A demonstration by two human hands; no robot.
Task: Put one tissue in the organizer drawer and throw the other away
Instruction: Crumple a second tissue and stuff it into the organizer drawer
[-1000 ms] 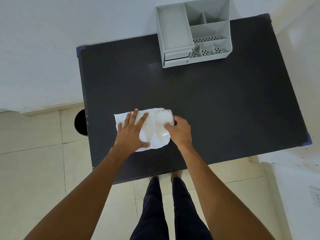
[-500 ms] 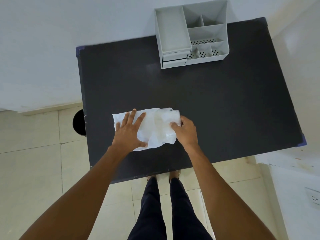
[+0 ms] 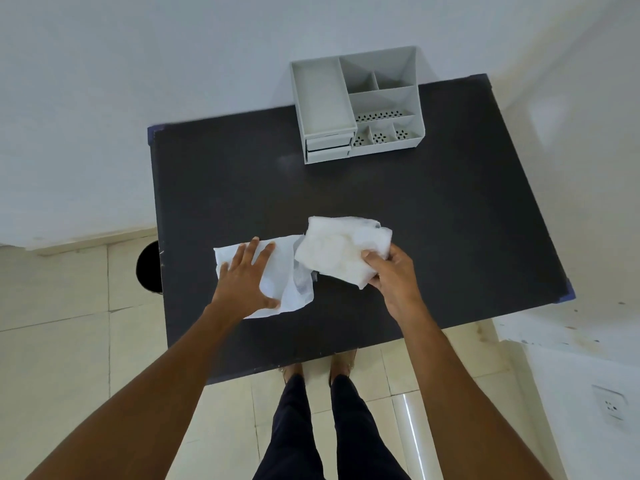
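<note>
Two white tissues lie near the front of the black table (image 3: 433, 220). My left hand (image 3: 244, 280) rests flat, fingers spread, on the left tissue (image 3: 292, 282) and pins it to the table. My right hand (image 3: 393, 271) grips the crumpled right tissue (image 3: 341, 249) by its near right corner; it is pulled apart from the left one, with their edges still overlapping. The grey organizer (image 3: 356, 105) stands at the table's far edge, its two small drawers (image 3: 329, 148) shut on the front left.
A round black bin (image 3: 149, 268) stands on the tiled floor, half hidden under the table's left edge. White walls run behind and to the right. My legs and feet (image 3: 318, 368) are at the table's near edge.
My right hand has drawn the upper tissue rightward off the lower one, which my left hand keeps pinned. The tissues were stacked together before; they now sit side by side.
</note>
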